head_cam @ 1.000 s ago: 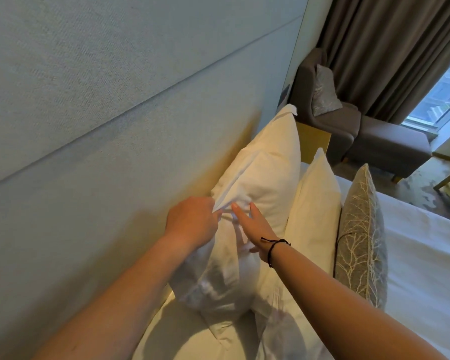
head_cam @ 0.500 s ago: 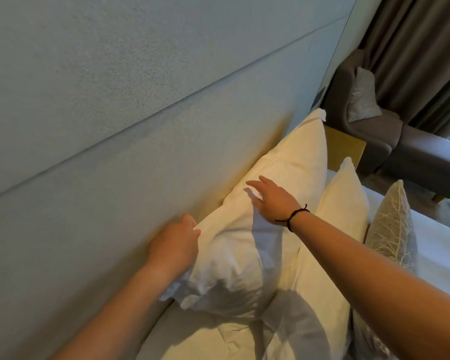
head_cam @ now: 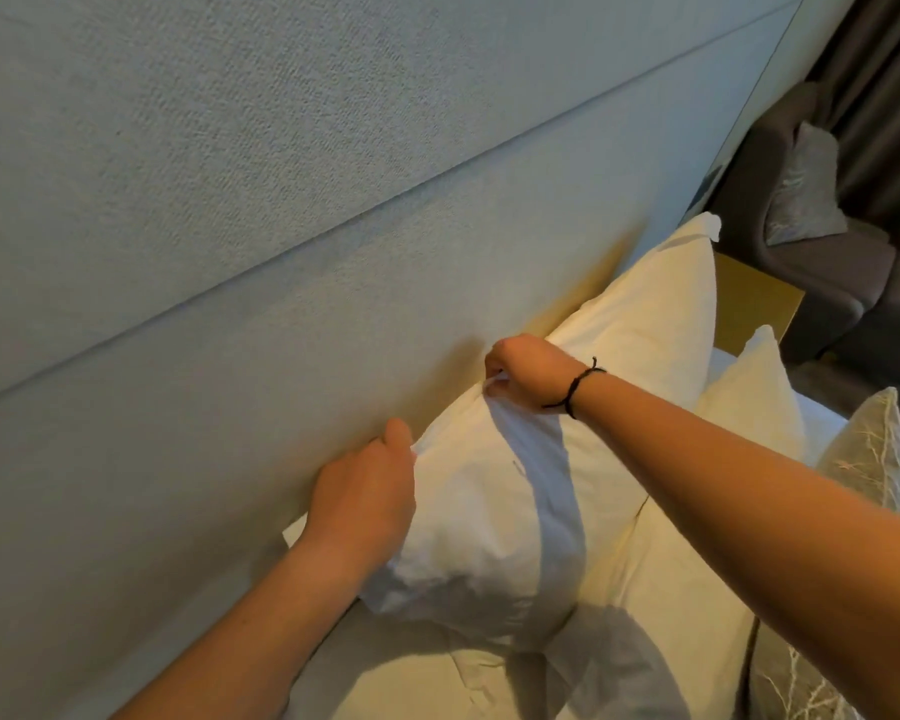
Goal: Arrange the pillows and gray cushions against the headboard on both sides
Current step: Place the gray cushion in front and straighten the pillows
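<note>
a white pillow (head_cam: 494,491) stands against the padded headboard (head_cam: 230,252). the right hand (head_cam: 528,374) pinches its top edge with curled fingers, while the left hand (head_cam: 367,493) grips its side edge by the headboard. a second white pillow (head_cam: 749,407) and a gray patterned cushion (head_cam: 871,454) lean in front.

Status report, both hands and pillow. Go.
Right hand pinching back pillow top edge. Left hand at its side by headboard. Nothing blocking.
</note>
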Motion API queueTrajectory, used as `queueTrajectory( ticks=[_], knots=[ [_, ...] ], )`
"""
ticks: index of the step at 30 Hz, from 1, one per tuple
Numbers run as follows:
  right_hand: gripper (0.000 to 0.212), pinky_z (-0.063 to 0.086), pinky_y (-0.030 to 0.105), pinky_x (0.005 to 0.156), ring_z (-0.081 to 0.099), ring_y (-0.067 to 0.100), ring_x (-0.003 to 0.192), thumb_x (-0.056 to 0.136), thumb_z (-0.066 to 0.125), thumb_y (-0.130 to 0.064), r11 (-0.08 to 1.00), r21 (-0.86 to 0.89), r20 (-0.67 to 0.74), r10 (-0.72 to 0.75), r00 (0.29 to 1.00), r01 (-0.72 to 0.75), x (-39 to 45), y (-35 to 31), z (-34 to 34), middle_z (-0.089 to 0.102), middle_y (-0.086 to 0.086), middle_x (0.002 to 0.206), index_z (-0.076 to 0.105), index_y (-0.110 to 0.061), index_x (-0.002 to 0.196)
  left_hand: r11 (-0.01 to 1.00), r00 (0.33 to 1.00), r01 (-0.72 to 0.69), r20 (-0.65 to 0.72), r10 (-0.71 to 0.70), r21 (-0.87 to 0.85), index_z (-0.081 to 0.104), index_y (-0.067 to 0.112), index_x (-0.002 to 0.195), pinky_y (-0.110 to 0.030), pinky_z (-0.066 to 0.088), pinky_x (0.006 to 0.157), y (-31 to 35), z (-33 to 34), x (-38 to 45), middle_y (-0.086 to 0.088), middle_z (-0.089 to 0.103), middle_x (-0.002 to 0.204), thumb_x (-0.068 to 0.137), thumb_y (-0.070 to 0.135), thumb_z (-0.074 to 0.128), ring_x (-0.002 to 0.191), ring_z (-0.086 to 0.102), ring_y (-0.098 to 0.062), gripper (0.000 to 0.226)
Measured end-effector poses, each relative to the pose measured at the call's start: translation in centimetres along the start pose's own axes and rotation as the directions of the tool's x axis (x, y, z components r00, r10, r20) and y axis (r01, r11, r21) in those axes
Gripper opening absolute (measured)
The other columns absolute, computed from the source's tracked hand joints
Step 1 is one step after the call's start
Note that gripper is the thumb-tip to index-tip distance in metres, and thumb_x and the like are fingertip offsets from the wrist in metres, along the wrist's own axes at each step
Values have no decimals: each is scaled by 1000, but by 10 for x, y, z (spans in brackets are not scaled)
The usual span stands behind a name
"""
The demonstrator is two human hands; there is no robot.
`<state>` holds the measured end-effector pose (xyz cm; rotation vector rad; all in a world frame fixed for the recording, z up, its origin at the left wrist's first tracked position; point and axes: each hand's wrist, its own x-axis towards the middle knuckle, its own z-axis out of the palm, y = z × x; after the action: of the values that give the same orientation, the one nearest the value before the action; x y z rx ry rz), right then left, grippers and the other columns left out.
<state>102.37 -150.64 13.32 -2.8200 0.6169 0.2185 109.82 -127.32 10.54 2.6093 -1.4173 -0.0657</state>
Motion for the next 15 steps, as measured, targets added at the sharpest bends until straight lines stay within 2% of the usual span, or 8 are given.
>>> queueTrajectory(
  ticks=[2,4,6,8,12,15],
  knots=[
    [19,49,37,78,61,34,88,91,58,-18,998,55,-79,-4,997,9,-4,-7,17,67,18,95,71,-3,92,996,1000,6,1,-6,-94,38,25,99,-30,31,54,8,6,8,2,67,90,102,38,37,74,64,-23,14],
    [21,48,35,78,61,31,87,93,58,-20,994,106,-116,-6,993,19,-7,-8,29,66,16,96,72,-5,94,985,999,-8,41,15,-171,41,21,114,-33,40,61,20,15,23,-3,67,103,102,39,38,88,66,-27,22],
    [21,46,30,77,60,27,85,93,59,-23,987,162,-106,-2,994,20,-8,1,28,67,13,96,72,-7,98,973,993,15,120,13,-230,40,17,131,-36,46,73,33,24,43,-8,66,117,102,38,41,102,64,-30,36],
    [20,48,32,77,60,26,88,92,59,-25,989,149,-58,-1,998,9,-6,21,17,68,10,99,71,-11,100,950,983,58,182,-1,-307,40,16,136,-39,49,83,47,30,66,-11,63,126,100,37,47,111,60,-32,43],
    [18,52,39,83,61,27,97,91,58,-21,996,12,62,90,994,-91,0,78,-3,69,7,105,70,-15,103,921,979,60,201,20,-384,46,18,135,-40,49,91,76,39,105,-8,61,130,97,39,52,116,58,-30,44],
    [24,49,38,89,59,28,105,94,54,-22,989,-46,118,142,983,-138,9,120,-15,66,6,114,68,-17,113,920,972,47,231,48,-389,48,19,135,-38,50,88,96,49,132,-6,63,126,96,40,53,112,60,-29,44]
  ],
)
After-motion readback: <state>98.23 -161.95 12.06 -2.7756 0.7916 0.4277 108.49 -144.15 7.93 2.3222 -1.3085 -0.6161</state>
